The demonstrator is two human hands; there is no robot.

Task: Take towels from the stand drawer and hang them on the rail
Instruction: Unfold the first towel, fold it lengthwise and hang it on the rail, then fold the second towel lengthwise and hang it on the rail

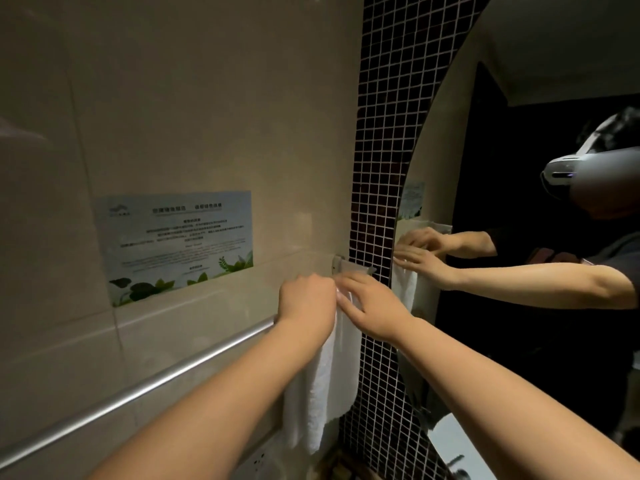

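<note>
1. White towel draped over the metal rail, hanging in folds directly beneath both hands, at the rail's far end beside the wall bracket.
2. Left hand curled over the top of the towel where it crosses the rail, fingers bent down and closed on the cloth.
3. Right hand just beside the left, fingers spread and pressed flat on the towel's upper edge, thumb side toward the bracket; resting on the cloth rather than clenched.
4. Both forearms bare, reaching in from the lower edge of the view and meeting at the towel.
5. Rail sloping away to the left of the hands along the beige tiled wall.
6. Printed notice with leaf artwork stuck on the wall, above the rail and left of the hands; text too small to read.
7. Strip of dark mosaic tile just right of the hands.
8. Mirror further right, reflecting the hands, the towel and a person wearing a head-mounted camera.
</note>
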